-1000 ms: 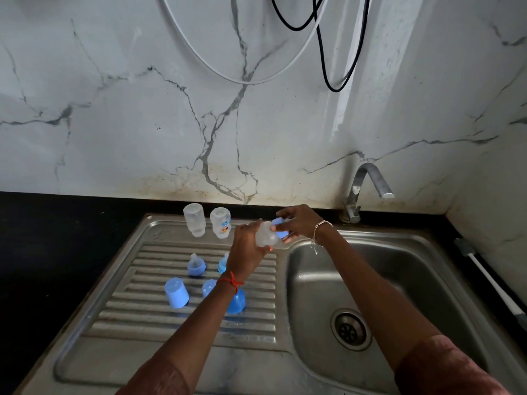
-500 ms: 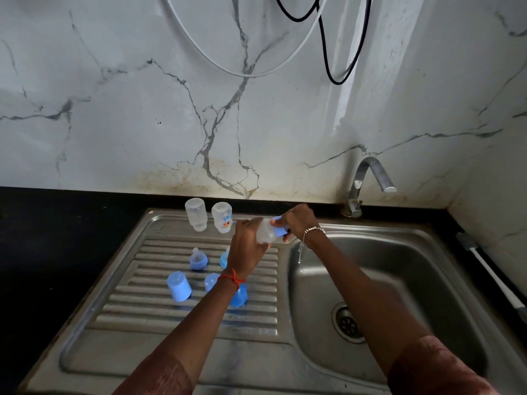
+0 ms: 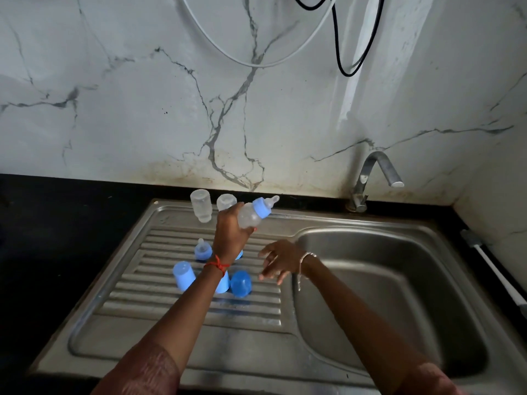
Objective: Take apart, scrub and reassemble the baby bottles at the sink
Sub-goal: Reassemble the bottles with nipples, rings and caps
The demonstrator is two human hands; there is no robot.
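Observation:
My left hand [image 3: 229, 232] grips a clear baby bottle [image 3: 251, 215] by its body, tilted, its blue ring and teat pointing up to the right. My right hand [image 3: 281, 259] hovers empty with spread fingers over the drainboard edge, just right of a blue cap [image 3: 241, 283]. Two clear bottle bodies [image 3: 201, 209] stand upside down at the back of the drainboard, the right one [image 3: 225, 201] partly hidden by my hand. A blue ring with a teat [image 3: 203, 250] and another blue cap [image 3: 183, 275] stand on the ribs; a third blue piece [image 3: 223, 283] shows under my left forearm.
The steel drainboard [image 3: 142, 317] lies left, the sink basin [image 3: 385, 295] right. A tap [image 3: 373, 175] stands at the back, spout over the basin. Black counter [image 3: 57, 238] surrounds the sink. White and black cables [image 3: 339, 52] hang on the marble wall. A white handle [image 3: 496, 275] lies far right.
My right hand has let go of the bottle's blue ring and dropped toward the blue caps. My left hand has lifted and tilted the bottle, its teat now showing.

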